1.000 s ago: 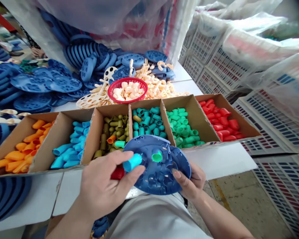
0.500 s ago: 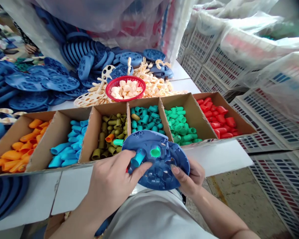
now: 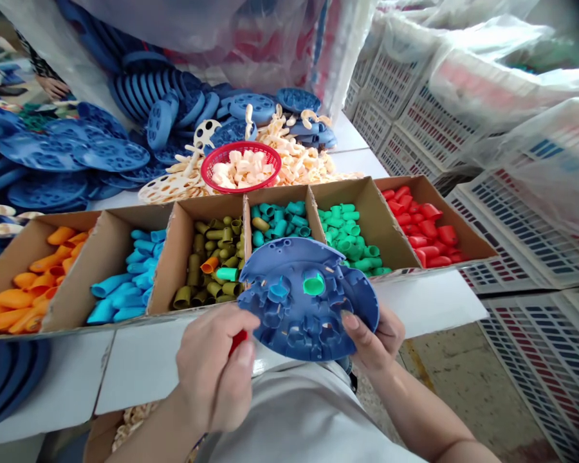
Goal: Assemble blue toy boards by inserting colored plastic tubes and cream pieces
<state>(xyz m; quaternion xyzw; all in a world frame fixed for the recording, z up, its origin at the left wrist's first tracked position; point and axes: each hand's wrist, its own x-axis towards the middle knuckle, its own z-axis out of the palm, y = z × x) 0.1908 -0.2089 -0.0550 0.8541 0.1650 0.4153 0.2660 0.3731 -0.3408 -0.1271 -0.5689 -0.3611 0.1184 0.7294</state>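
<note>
A round blue plastic shell (image 3: 296,310), moulded inside with ridges and sockets, is held up at the near edge of the desk (image 3: 147,370), a green cup (image 3: 313,284) and a light-blue cup (image 3: 278,290) seated in it. The right hand (image 3: 374,337) clamps its rim; the left hand (image 3: 215,366), just beside the opposite edge, curls around a red piece (image 3: 238,341). Beyond, a divided cardboard box (image 3: 116,241) holds smooth, hollow caps (image 3: 352,239).

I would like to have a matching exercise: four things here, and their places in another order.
1. Round blue plastic shell
2. Red plastic mesh basket
3. Small red plastic piece
4. Rounded orange plastic pieces

A. Beyond the divided brown cardboard box
B. In the left hand
C. In the leftmost cardboard compartment
D. In the right hand

Pairs: 1-D, 2-A, 3-B, 4-C
</note>
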